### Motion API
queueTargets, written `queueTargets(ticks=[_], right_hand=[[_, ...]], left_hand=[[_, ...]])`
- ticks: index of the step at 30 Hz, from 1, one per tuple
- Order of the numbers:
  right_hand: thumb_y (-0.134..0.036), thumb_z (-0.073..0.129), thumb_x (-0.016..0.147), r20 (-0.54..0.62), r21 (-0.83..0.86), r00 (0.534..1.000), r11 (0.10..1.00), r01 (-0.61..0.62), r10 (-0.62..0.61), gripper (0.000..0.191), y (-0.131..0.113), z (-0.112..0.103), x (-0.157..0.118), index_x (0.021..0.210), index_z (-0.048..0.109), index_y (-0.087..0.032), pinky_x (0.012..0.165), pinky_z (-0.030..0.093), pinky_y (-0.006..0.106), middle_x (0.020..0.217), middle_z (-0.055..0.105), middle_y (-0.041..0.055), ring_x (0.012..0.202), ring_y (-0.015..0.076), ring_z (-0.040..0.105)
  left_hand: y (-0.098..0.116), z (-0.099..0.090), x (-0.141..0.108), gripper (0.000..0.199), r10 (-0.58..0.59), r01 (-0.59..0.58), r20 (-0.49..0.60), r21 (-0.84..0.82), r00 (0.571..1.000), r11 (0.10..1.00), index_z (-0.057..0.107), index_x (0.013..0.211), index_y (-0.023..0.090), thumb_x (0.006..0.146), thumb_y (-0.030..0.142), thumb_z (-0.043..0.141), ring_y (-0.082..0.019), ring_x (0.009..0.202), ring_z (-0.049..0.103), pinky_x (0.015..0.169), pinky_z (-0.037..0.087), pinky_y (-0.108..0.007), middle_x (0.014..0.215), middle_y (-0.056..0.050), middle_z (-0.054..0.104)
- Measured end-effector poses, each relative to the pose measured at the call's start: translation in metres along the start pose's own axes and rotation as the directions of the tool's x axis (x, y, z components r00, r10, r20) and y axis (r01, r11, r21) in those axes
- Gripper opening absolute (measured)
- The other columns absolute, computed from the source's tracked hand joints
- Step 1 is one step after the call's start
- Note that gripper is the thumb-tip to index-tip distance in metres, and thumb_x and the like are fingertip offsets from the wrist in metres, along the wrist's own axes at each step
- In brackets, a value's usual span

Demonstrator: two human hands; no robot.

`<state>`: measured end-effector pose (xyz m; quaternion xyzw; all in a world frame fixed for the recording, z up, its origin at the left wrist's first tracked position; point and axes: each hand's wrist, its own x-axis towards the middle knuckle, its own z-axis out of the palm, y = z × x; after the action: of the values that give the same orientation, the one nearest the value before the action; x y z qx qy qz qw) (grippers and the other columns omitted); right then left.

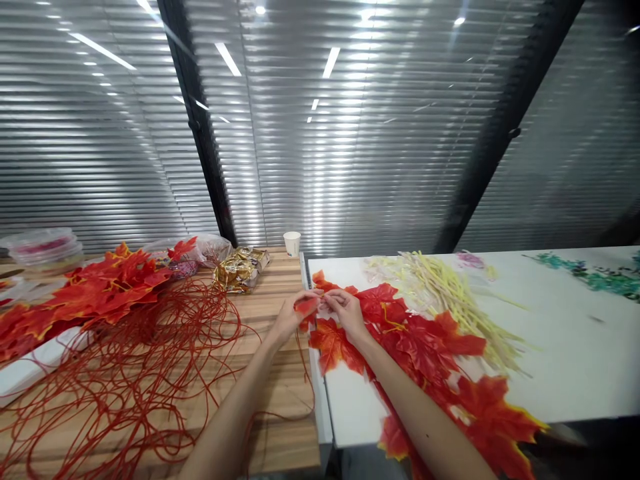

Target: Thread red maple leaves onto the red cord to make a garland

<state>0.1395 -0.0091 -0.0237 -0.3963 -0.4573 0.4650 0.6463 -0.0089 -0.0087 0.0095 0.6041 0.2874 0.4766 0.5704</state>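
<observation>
My left hand [293, 317] is closed in a pinch on a red artificial maple leaf [306, 307], part of which shows between its fingers. A thin red cord [304, 360] hangs down below that hand. My right hand [349, 315] meets it fingertip to fingertip, also pinching; what lies between its fingers is too small to make out. Under and beside my right arm spreads a bunch of red and orange maple leaves [420, 347] on the white table [565, 353]. One orange leaf [334, 343] lies just below my right hand.
A big tangle of red cord [145, 360] covers the wooden table [280, 440] at left, beside more maple leaves [110, 287]. Gold packets [240, 270] and a paper cup [292, 243] stand behind. Yellow stems [460, 300] and green sprigs [595, 272] lie right.
</observation>
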Motion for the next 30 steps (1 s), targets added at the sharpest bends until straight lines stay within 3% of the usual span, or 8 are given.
queueTargets(ticks=[4,7,9,12,14,21,25,30], right_hand=[[-0.036,0.069,0.066,-0.056,0.004,0.998,1.0,0.001,-0.001,0.024,0.0,-0.002,0.002,0.076,0.061,-0.016,0.057,0.046,0.026,0.07,0.069,0.0046,0.061,0.0164,0.063],[-0.035,0.067,0.066,-0.085,-0.036,0.996,0.999,0.023,-0.026,0.021,0.0,-0.003,0.002,0.074,0.061,-0.016,0.056,0.046,0.026,0.069,0.069,0.0043,0.061,0.017,0.062],[-0.032,0.068,0.064,-0.082,-0.051,0.996,0.998,0.039,-0.043,0.02,0.001,-0.002,0.001,0.075,0.061,-0.017,0.055,0.047,0.026,0.07,0.068,0.0033,0.06,0.0165,0.061],[-0.031,0.067,0.065,0.015,-0.037,0.999,0.999,0.029,-0.028,0.021,0.001,0.0,-0.001,0.079,0.062,-0.017,0.055,0.046,0.026,0.071,0.068,0.0028,0.058,0.015,0.06],[-0.031,0.065,0.067,0.074,-0.029,0.997,0.999,0.02,-0.018,0.019,0.0,0.002,-0.003,0.079,0.062,-0.017,0.054,0.045,0.025,0.07,0.067,0.0027,0.057,0.0142,0.059],[-0.02,0.06,0.065,0.137,-0.032,0.985,0.994,0.107,-0.101,0.008,-0.004,0.003,-0.007,0.072,0.063,-0.018,0.062,0.044,0.025,0.071,0.064,-0.0001,0.065,0.0146,0.057],[-0.018,0.058,0.066,0.144,-0.013,0.981,0.991,0.137,-0.133,0.006,-0.005,0.003,-0.009,0.071,0.062,-0.019,0.06,0.043,0.024,0.069,0.063,-0.0004,0.064,0.0145,0.056],[-0.021,0.062,0.064,0.128,-0.043,0.982,0.988,0.147,-0.141,0.009,-0.008,0.003,-0.01,0.073,0.062,-0.019,0.062,0.044,0.025,0.072,0.064,0.0008,0.066,0.0155,0.056]], left_hand=[[0.009,-0.004,0.0,0.061,-0.154,0.207,0.168,-0.367,0.974,0.907,0.068,0.095,0.013,0.071,0.065,0.048,-0.031,0.111,0.051,0.096,0.037,-0.041,0.106,-0.014,0.066],[0.016,-0.006,0.001,0.075,-0.177,0.281,0.262,-0.443,0.949,0.851,0.068,0.095,0.007,0.068,0.073,0.043,-0.034,0.116,0.047,0.098,0.034,-0.044,0.111,-0.02,0.062],[0.016,-0.006,0.001,0.068,-0.208,0.265,0.18,-0.392,0.961,0.881,0.069,0.091,0.008,0.067,0.068,0.05,-0.034,0.111,0.051,0.095,0.038,-0.043,0.106,-0.019,0.065],[0.009,-0.004,0.003,0.043,-0.182,0.154,-0.126,-0.205,0.975,0.967,0.07,0.086,0.013,0.061,0.048,0.071,-0.027,0.093,0.061,0.085,0.045,-0.038,0.094,-0.013,0.07],[0.004,-0.003,0.004,0.036,-0.113,0.096,-0.252,-0.077,0.961,0.992,0.071,0.084,0.014,0.056,0.037,0.076,-0.022,0.085,0.064,0.081,0.047,-0.034,0.09,-0.01,0.071],[-0.004,0.002,0.004,0.025,-0.058,0.082,-0.32,0.061,0.946,0.995,0.073,0.074,0.014,0.055,0.031,0.076,-0.019,0.067,0.063,0.057,0.049,-0.026,0.076,-0.009,0.072],[-0.007,0.007,0.003,0.024,-0.088,0.067,-0.359,-0.068,0.929,0.995,0.073,0.073,0.014,0.054,0.029,0.077,-0.016,0.067,0.062,0.058,0.048,-0.024,0.078,-0.009,0.072],[-0.009,0.009,0.002,0.031,-0.201,0.131,-0.297,-0.24,0.934,0.962,0.073,0.077,0.014,0.049,0.027,0.08,-0.016,0.066,0.062,0.062,0.048,-0.027,0.078,-0.009,0.071]])
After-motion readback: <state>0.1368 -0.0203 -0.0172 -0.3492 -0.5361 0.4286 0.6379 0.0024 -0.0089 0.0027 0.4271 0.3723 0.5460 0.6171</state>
